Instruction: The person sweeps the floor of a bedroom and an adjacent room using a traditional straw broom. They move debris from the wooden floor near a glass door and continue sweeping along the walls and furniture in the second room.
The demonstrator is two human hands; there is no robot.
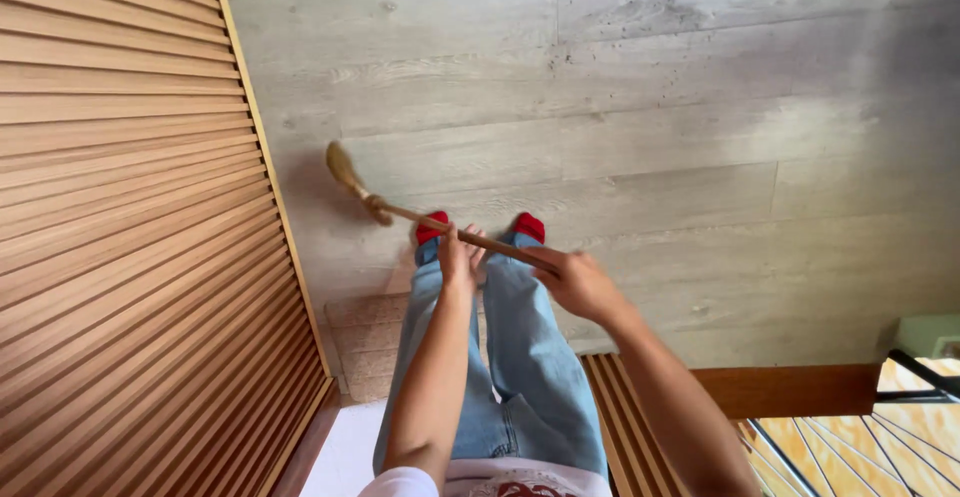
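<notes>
No packages, labels, signs or screens in view

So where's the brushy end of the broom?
In the head view, the broom head is low on the left of the grey floor, beside the slatted wooden wall, ahead of the red socks.

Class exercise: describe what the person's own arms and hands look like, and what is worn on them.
Both arms are bare from shoulder to wrist. The left hand and right hand wear no gloves, and no rings or watch show. A short white sleeve edges the left shoulder.

slatted wooden wall (130, 237) blocks the left; grey plank floor (650, 107) lies open rightward.
</notes>
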